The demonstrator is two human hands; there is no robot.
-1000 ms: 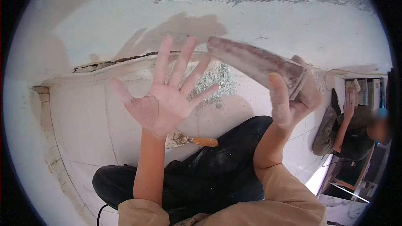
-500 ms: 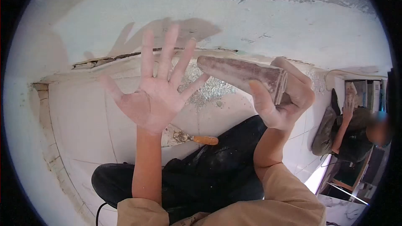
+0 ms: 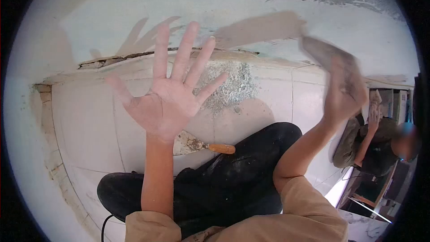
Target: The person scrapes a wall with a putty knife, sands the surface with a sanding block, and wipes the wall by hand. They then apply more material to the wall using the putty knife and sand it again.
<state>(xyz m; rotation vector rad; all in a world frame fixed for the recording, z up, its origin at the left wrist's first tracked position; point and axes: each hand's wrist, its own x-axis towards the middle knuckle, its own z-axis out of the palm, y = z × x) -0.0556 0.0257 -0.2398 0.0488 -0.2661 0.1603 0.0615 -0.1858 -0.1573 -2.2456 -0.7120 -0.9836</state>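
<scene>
My left hand point(image 3: 168, 96) is raised with the palm towards me and its fingers spread, holding nothing. My right hand point(image 3: 347, 92) is blurred by motion, off to the right, and grips a dusty brown piece of folded sandpaper point(image 3: 324, 51). The sandpaper tilts up and left, near the wall. Below my left hand, a putty knife point(image 3: 221, 148) with a wooden handle lies on the floor in front of my legs, its blade crusted and partly behind my wrist.
Ahead stands a pale wall point(image 3: 251, 13) with a cracked gap point(image 3: 116, 62) along its base. Scraped grey flakes point(image 3: 228, 85) spread over the white floor tiles point(image 3: 89, 125). At far right another person point(image 3: 378, 152) sits with a hand raised.
My right hand has swung right and up with the sandpaper, away from my left hand. My left hand remains spread and nearly in place.
</scene>
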